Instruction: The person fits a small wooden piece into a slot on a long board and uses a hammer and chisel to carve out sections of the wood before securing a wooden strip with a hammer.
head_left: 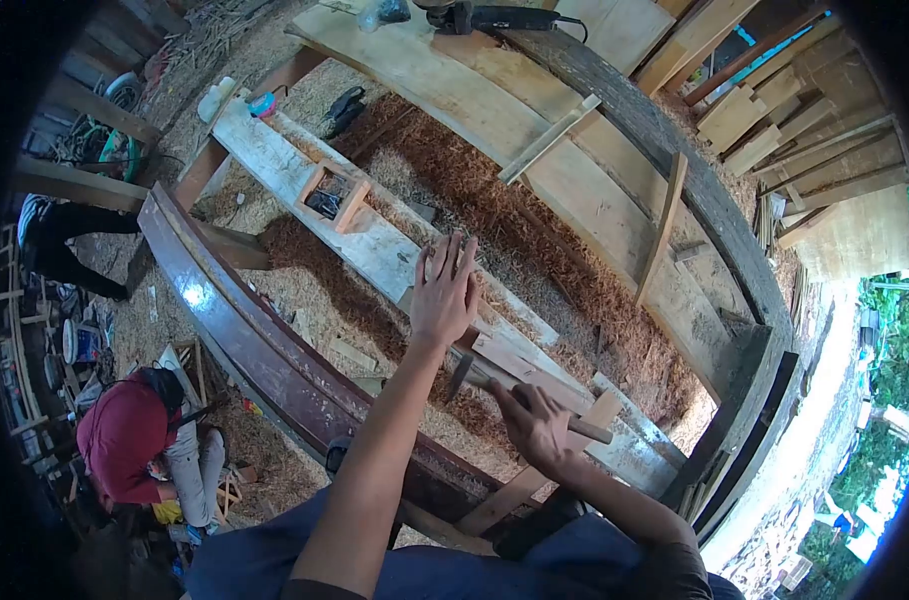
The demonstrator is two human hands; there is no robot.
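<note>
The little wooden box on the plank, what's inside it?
The box on the plank holds small dark bits, too small to tell what they are. Its bottom is mostly covered by them. Neither hand is near it.

Left hand spread, right hand clenched

Soft daylight; heavy fisheye warp, dark vignetted corners; perhaps slight blur.

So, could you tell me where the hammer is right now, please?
In the head view, the hammer sits just right of centre in the right hand, its head over the plank just below the raised left hand.
</note>
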